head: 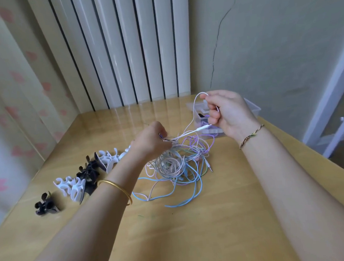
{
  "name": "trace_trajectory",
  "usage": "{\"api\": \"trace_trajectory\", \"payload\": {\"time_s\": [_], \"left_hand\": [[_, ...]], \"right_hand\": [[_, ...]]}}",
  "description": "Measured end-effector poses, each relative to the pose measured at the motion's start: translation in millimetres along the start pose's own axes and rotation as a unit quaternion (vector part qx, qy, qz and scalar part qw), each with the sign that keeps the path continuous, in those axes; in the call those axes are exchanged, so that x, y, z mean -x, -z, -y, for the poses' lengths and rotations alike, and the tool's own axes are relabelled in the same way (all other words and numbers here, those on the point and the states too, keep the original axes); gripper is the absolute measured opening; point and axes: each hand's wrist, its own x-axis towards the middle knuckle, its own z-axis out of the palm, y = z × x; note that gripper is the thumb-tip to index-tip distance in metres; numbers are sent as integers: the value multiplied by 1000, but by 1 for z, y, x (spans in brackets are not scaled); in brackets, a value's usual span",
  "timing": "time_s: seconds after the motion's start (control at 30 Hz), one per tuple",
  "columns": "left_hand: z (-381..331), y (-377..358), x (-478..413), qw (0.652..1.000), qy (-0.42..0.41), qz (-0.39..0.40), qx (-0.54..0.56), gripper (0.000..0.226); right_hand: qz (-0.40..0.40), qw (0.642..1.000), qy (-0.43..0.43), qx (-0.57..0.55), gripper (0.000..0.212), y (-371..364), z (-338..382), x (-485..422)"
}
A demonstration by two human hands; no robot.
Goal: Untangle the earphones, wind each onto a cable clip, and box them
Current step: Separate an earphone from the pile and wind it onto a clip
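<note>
A tangle of earphone cables point(177, 166) in white, pink, blue, green and purple lies mid-table. My right hand point(229, 112) is raised above it and grips a white earphone cable point(194, 109) that loops up over its fingers. My left hand point(150, 141) pinches the same white cable low down, at the top of the tangle. A row of black and white cable clips point(80, 183) lies on the table to the left. The clear plastic box point(253, 108) sits behind my right hand, mostly hidden, with a purple cable inside.
The wooden table point(192, 229) runs to a white radiator point(133, 48) and wall at the back. A curtain point(10, 99) hangs along the left edge. One black clip point(45, 204) lies apart at the front left. A jack plug point(209, 167) sticks out of the tangle.
</note>
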Motion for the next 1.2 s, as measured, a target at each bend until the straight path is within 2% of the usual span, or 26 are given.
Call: {"api": "trace_trajectory", "payload": {"time_s": [0.13, 0.23, 0.3, 0.43, 0.5, 0.6, 0.67, 0.73, 0.83, 0.93, 1.0, 1.07, 1.13, 1.2], "left_hand": [[4, 4, 1, 999, 7, 31, 44, 32], [10, 10, 1, 989, 35, 64, 126, 12], [14, 10, -1, 991, 49, 56, 110, 5], [7, 3, -5, 997, 51, 47, 36, 17], [2, -3, -6, 997, 42, 55, -28, 17], [3, -7, -12, 993, 46, 37, -98, 15], [6, -9, -18, 990, 68, 13, -122, 23], [8, -10, -20, 986, 81, 17, -142, 14], [8, -4, -20, 991, 69, 18, -113, 8], [5, 11, -17, 1000, 6, -4, -8, 12], [0, 27, -13, 995, -35, -9, 95, 3], [-5, 43, -9, 985, -74, -22, 154, 15], [-10, 53, -7, 978, -93, -32, 186, 12], [-12, 56, -4, 977, -93, -24, 192, 12]], "right_hand": [[-45, 999, 8, -23, 8, 13, -3, -1], [-57, 997, 7, 55, 14, 24, -7, 1], [-32, 989, -7, 145, 20, 28, -12, 5], [55, 961, -72, 262, 18, 24, -24, 14], [58, 923, -55, 375, 14, 22, -27, 16], [41, 812, 9, 582, 15, 20, -30, 15], [33, 788, 49, 613, 2, 16, -32, 13], [50, 799, 101, 591, 17, 5, -33, 12], [102, 815, 143, 552, 26, -20, -32, 11], [154, 798, 150, 563, 35, -39, -39, 4], [163, 784, 150, 580, 40, -47, -43, -1], [137, 789, 177, 572, 30, -51, -40, -2], [99, 822, 218, 516, 21, -54, -33, 0], [69, 881, 229, 409, 21, -56, -24, 5]]}}
